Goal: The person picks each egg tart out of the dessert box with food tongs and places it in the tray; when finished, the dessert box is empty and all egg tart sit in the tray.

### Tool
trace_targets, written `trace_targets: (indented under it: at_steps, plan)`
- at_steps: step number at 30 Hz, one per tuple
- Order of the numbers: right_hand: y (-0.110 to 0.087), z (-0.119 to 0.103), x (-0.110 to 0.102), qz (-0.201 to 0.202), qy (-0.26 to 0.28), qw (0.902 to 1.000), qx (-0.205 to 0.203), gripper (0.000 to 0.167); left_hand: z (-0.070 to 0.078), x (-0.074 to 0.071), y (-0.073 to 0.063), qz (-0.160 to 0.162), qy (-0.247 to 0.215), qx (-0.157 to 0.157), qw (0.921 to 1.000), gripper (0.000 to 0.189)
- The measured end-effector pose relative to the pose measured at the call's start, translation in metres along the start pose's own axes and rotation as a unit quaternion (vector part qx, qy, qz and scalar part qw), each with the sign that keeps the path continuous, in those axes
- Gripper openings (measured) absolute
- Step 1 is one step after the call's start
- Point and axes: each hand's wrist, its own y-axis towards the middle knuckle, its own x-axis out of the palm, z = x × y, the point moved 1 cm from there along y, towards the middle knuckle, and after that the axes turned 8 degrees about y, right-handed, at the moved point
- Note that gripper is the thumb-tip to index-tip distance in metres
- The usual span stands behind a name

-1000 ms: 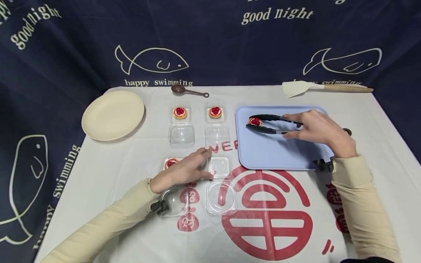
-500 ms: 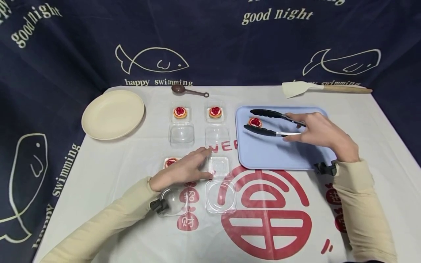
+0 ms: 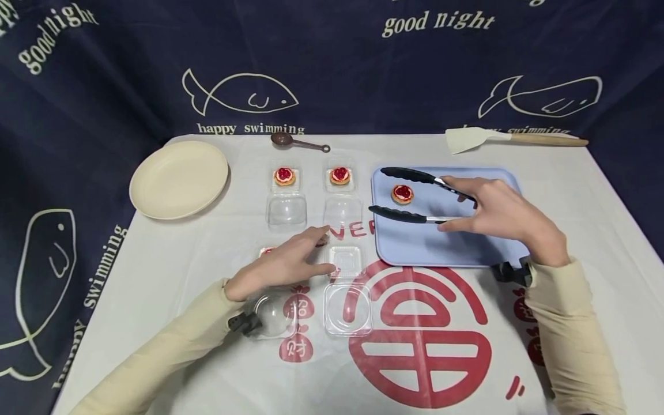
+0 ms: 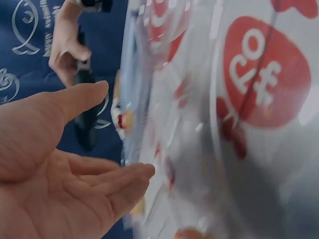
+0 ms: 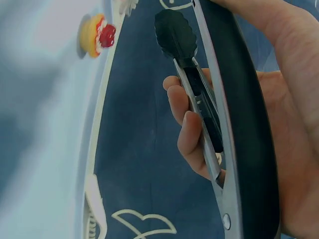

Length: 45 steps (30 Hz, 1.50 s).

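Observation:
My right hand (image 3: 505, 213) grips black-and-silver tongs (image 3: 399, 216) over the blue tray (image 3: 441, 248). The tongs' arms are spread wide. Between them, apart from both tips, a small tart with red topping (image 3: 402, 194) lies on the tray; the right wrist view also shows this tart (image 5: 97, 36) on the pale surface. My left hand (image 3: 285, 259) holds nothing; its fingers and thumb are spread beside a clear plastic box (image 3: 346, 262) with its lid folded out toward me. Under that hand, a tart in another clear box is mostly hidden.
Two more clear boxes, each holding a tart (image 3: 284, 177), stand farther back with lids laid out. A cream plate (image 3: 178, 181) is at the left, a brown measuring spoon (image 3: 298, 143) at the back. A white spatula with a wooden handle (image 3: 544, 139) lies behind the tray.
The tongs have spread and let go of the tart, which stays on the tray. They have shifted slightly left around it. My left hand has drawn back slightly to the left.

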Motion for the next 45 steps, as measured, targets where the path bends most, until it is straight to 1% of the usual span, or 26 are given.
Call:
trace_targets:
  at_steps: [4,6,8,11,15,19,23,27,30,32,36,39,42,45]
  plan:
    - [0.001,-0.011,0.001,-0.013,-0.004,0.9999,-0.007,0.093,-0.007,-0.016,-0.013,0.022,0.010,0.039,0.9989,0.065]
    - [0.001,-0.017,0.001,-0.020,-0.009,0.9997,-0.010,0.094,-0.014,-0.024,-0.020,0.025,0.016,0.059,0.9978,0.064]
    - [0.002,-0.024,0.002,-0.028,-0.015,0.9994,-0.015,0.094,-0.023,-0.032,-0.029,0.024,0.018,0.069,0.9972,0.064]
    - [0.003,-0.035,0.005,-0.041,-0.023,0.9984,-0.030,0.093,-0.039,-0.041,-0.042,0.024,0.014,0.063,0.9976,0.066]
    - [0.006,-0.050,0.012,-0.059,-0.028,0.9952,-0.073,0.094,-0.063,-0.046,-0.057,0.032,0.010,0.038,0.9987,0.069]
    - [0.011,-0.065,0.020,-0.072,-0.030,0.9895,-0.122,0.094,-0.081,-0.044,-0.067,0.029,0.006,0.020,0.9994,0.071]
    - [0.019,-0.082,0.031,-0.091,-0.040,0.9827,-0.156,0.094,-0.093,-0.038,-0.071,0.017,-0.012,0.006,0.9998,0.074]
    - [0.029,-0.098,0.043,-0.112,-0.044,0.9771,-0.176,0.095,-0.099,-0.033,-0.071,0.009,-0.026,-0.011,0.9996,0.079]
    - [0.037,-0.108,0.051,-0.126,-0.033,0.9731,-0.190,0.094,-0.099,-0.031,-0.070,0.008,-0.032,-0.022,0.9992,0.081]
    - [0.043,-0.114,0.057,-0.139,-0.023,0.9702,-0.197,0.090,-0.098,-0.031,-0.071,0.011,-0.035,-0.026,0.9990,0.081]
    - [0.054,-0.126,0.068,-0.161,-0.024,0.9647,-0.207,0.084,-0.099,-0.029,-0.072,0.020,-0.039,-0.025,0.9987,0.079]
    - [0.062,-0.135,0.074,-0.170,-0.032,0.9612,-0.215,0.078,-0.100,-0.029,-0.072,0.029,-0.039,-0.016,0.9987,0.076]
    - [0.069,-0.143,0.077,-0.175,-0.039,0.9583,-0.222,0.071,-0.101,-0.028,-0.071,0.035,-0.040,-0.012,0.9985,0.074]
    - [0.073,-0.152,0.079,-0.185,-0.046,0.9548,-0.228,0.065,-0.102,-0.028,-0.071,0.033,-0.042,-0.017,0.9984,0.076]
